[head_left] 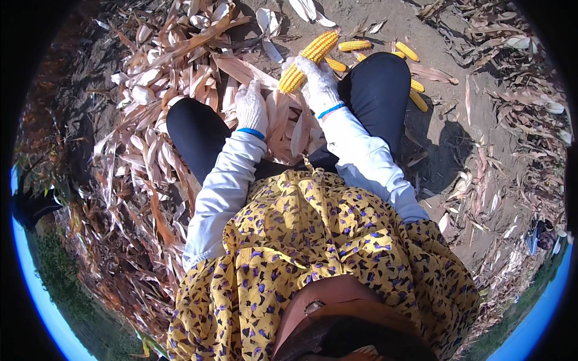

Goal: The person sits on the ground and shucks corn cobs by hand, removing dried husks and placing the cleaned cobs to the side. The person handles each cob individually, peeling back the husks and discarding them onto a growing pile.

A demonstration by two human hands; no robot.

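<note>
A: Where's the cob?

B: The corn cob (pixel 309 61) is in the right hand (pixel 319 84), gloved fingers (pixel 304 65) wrapped round its middle, both ends sticking out past them. It's bare yellow kernels, stripped of husk.

A: And the other hand?

B: The left hand (pixel 251 107) rests on the dry husks (pixel 283 123) just left of the cob, fingers loose, gripping nothing that I can make out.

A: How would the cob handle?

B: Stiff, fairly light, knobbly enough not to slip (I'd judge mid-length the best hold). More husked cobs (pixel 409 72) lie on the ground (pixel 448 48) beyond the right fingers.

A: Any packages or labels?

B: None visible.
</note>
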